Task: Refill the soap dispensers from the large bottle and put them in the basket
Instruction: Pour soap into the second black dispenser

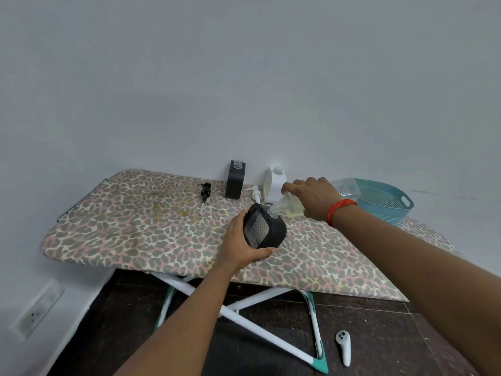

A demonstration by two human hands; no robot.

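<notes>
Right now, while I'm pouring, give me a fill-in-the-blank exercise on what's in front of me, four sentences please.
1. The left hand grips a tilted ____ dispenser.
2. The right hand tips the large bottle, while a teal ____ sits at the right end of the ironing board.
3. The white dispenser stands open, its white ____ lying beside it.
4. The white controller lies on the ____.

Missing words: black; basket; pump; floor.

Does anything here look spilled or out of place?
No fresh spill shows. A white controller lies on the floor beside the legs of the ironing board, apart from the work. The board's cover carries faint yellowish stains near the black pump.
</notes>
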